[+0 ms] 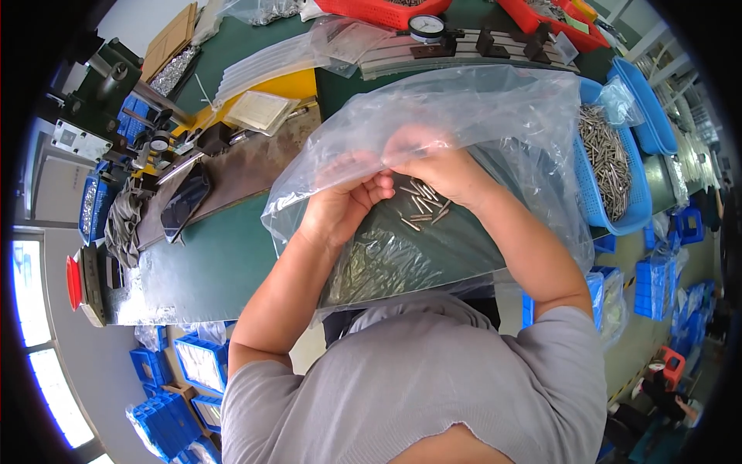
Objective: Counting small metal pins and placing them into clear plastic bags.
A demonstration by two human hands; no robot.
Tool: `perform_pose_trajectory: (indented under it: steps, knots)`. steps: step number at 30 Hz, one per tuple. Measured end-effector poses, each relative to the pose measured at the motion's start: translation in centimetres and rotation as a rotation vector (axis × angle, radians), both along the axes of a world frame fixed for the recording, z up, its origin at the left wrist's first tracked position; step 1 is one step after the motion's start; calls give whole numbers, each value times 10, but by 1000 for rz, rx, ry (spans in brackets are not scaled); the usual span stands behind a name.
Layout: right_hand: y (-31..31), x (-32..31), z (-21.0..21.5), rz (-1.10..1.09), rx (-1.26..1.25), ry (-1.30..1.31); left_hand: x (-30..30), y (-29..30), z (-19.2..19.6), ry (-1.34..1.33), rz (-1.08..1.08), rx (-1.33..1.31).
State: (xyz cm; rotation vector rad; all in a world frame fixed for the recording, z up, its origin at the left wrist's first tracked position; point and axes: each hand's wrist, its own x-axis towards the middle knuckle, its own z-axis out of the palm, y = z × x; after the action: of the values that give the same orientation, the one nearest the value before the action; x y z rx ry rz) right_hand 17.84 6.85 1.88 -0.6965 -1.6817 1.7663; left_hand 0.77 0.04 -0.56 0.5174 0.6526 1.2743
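A large clear plastic bag (495, 97) spreads over the green table in front of me, its upper layer lifted and draped over both hands. My left hand (348, 203) is palm up with curled fingers, closed at the bag's gathered edge. My right hand (433, 158) meets it from the other side, thumb and fingers pinching the same edge; plastic partly veils its fingers. Whether a small part is also between the fingertips is hidden. Several slim metal pins (423, 203) lie loose on the bag's lower layer, just below my right hand.
At right stands a blue basket (638, 209) full of metal pins, beside another blue tray (645, 108). A dial gauge (427, 29) on a rail and red baskets (371, 9) line the back. A measuring stand (116, 73) and dark sunglasses-like plate (185, 199) are at left.
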Motion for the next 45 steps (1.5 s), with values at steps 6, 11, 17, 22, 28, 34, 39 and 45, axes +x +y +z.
perform_pose_trajectory:
  steps: [6,11,17,22,28,34,39,45]
  knots:
    - [-2,9,6,-204,442,-230,-2,2,-15,-23,52,-30]
    - [-41,20,51,-55,599,-325,0,-1,-3,12,90,-37]
    - [-53,90,106,-199,508,-248,-4,2,-12,-16,67,-28]
    - [18,188,88,-774,631,-588,-2,2,-8,-7,63,-31]
    - [51,254,59,-858,626,-700,-6,3,-10,-10,41,-14]
    - [-5,176,105,-985,621,-262,-5,8,-17,-32,32,-12]
    - [-60,81,94,6,802,-457,-8,5,-14,-58,48,-31]
    - [-62,35,28,171,979,-669,-8,5,-11,-73,37,5]
